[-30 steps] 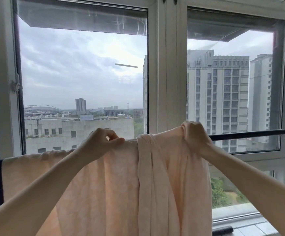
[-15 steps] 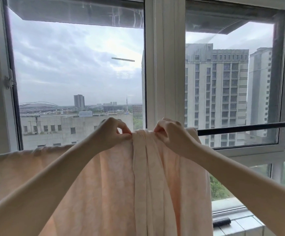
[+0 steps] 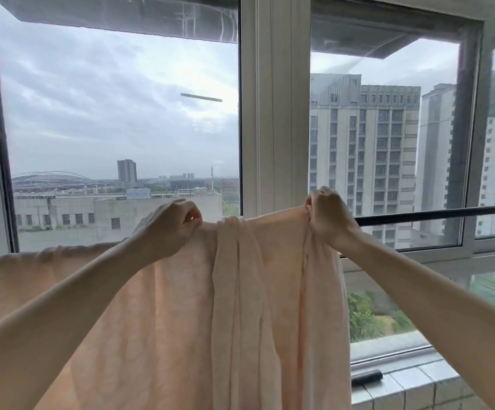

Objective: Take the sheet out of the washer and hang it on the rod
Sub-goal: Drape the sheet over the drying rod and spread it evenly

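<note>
Two slim arms (image 3: 62,306), bare from wrist to picture edge, show the left hand (image 3: 167,229) left of the white window post (image 3: 272,113) and the right hand (image 3: 330,218) just right of it, knuckles rounded.

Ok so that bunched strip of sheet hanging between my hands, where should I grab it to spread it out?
Probably pinch the bunched strip at its very top, where it drapes over the rod, reaching from your side and above. The folds gather tightest there and hang loose lower down. Bare rod lies to the right for spreading.
</note>
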`<state>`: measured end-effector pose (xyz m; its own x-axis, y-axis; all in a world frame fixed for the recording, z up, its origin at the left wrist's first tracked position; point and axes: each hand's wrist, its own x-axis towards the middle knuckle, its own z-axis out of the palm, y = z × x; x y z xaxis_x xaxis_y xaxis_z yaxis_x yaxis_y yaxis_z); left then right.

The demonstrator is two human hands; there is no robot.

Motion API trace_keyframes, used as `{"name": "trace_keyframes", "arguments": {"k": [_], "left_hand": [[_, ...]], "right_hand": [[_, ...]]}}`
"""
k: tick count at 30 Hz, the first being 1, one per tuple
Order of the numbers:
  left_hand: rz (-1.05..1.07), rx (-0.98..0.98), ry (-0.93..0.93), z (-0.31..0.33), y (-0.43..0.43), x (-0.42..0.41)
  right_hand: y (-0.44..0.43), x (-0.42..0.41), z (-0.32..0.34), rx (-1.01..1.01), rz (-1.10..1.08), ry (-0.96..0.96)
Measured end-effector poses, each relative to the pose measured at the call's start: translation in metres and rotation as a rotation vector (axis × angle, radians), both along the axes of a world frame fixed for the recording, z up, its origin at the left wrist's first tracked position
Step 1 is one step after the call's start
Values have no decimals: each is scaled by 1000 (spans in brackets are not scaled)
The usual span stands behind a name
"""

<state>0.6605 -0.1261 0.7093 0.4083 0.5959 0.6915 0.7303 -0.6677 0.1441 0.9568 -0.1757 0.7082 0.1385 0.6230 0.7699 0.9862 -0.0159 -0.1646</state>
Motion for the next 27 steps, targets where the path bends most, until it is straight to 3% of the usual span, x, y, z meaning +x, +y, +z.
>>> {"name": "trace_keyframes", "arguments": {"k": [3, 7, 12, 19, 27], "left_hand": [[-61, 17, -44, -5, -2, 11], [-122, 65, -56, -8, -9, 28], [-101, 67, -71, -11, -9, 17], [-43, 53, -72, -11, -9, 3], [50, 83, -139, 1, -2, -20]], "right_hand": [[-5, -10, 5, 28, -38, -60], [-16, -58, 8, -68, 366, -214], [-11, -70, 6, -152, 459, -185], [-14, -69, 3, -172, 307, -340], [-7, -11, 8, -168, 102, -218]]}}
